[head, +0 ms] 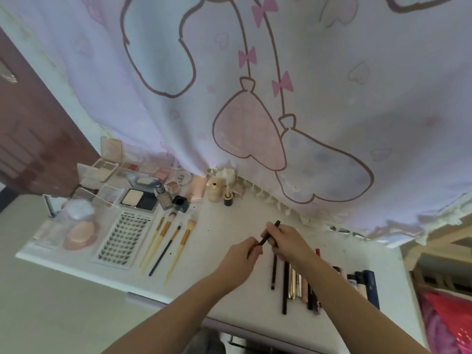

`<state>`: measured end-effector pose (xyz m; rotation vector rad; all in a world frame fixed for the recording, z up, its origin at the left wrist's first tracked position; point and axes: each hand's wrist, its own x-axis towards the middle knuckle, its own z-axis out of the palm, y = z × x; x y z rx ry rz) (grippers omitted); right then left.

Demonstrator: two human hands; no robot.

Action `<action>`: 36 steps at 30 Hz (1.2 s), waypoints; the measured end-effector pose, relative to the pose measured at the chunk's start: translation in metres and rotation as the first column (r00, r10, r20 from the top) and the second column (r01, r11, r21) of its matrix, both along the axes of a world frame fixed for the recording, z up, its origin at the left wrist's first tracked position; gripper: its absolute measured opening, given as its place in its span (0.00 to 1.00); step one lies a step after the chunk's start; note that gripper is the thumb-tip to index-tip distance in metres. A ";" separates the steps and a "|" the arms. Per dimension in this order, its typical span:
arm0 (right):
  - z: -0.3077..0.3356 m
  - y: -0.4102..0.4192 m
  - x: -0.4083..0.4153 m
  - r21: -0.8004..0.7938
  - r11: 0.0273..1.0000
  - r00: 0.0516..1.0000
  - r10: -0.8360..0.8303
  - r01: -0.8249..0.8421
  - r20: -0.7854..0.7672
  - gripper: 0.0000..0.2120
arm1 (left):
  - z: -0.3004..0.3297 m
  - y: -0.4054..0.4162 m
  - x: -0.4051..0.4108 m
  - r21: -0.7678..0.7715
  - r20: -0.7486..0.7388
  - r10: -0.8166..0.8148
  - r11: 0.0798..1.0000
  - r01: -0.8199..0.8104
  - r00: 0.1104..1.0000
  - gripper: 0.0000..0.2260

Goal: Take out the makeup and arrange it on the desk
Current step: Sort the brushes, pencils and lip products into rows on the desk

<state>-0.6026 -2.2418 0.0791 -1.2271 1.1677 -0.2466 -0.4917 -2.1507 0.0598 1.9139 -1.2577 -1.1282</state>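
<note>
Both hands hold one thin dark makeup pencil [268, 233] just above the white desk [229, 226]. My right hand [286, 241] grips its upper part; my left hand [242, 259] pinches its lower end. Below them, a row of dark and gold pencils and tubes [293, 282] lies side by side on the desk. Several bamboo-handled brushes [166, 241] lie to the left, beside a tray of false lashes [122, 238]. Open palettes and compacts [127, 185] crowd the back left corner.
A pink powder puff in a clear case [79, 231] sits at the desk's left edge. Small bottles and a tube [217, 187] stand by a cartoon-printed curtain [255, 98] hanging behind the desk. A brown door [30, 136] is at left, red fabric [449, 323] at right.
</note>
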 end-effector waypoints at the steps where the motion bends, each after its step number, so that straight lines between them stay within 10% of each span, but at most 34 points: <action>1: 0.003 0.003 0.002 0.064 0.997 0.997 -0.050 0.047 0.053 0.16 | 0.007 0.002 0.007 0.018 -0.032 -0.015 1.000 0.016 0.999 0.09; 13: -0.016 -0.006 0.041 0.435 0.714 0.732 -0.662 0.549 0.164 0.16 | 0.038 0.050 0.084 0.337 -0.434 0.137 0.941 0.019 0.890 0.11; 16: -0.014 -0.014 0.037 0.266 0.862 0.875 -0.472 0.432 0.111 0.13 | 0.022 0.069 0.106 0.339 -0.443 0.277 0.932 -0.126 0.853 0.11; 23: -0.037 0.047 0.105 -0.118 0.992 0.968 -0.066 0.038 -0.243 0.02 | -0.017 0.032 0.111 0.351 0.078 0.047 0.934 -0.071 0.996 0.07; 27: -0.051 0.058 0.116 -0.257 0.910 0.772 0.098 -0.324 -0.627 0.09 | -0.032 0.017 0.121 0.458 0.547 -0.281 0.889 -0.001 0.789 0.11; 31: -0.059 0.063 0.123 -0.239 0.798 0.564 0.147 -0.553 -0.813 0.13 | -0.041 0.013 0.128 0.487 0.652 -0.459 0.863 0.131 0.604 0.12; 36: -0.068 0.073 0.148 -0.247 0.740 0.533 0.174 -0.625 -0.828 0.18 | -0.051 0.017 0.150 0.427 0.694 -0.463 0.881 0.203 0.551 0.11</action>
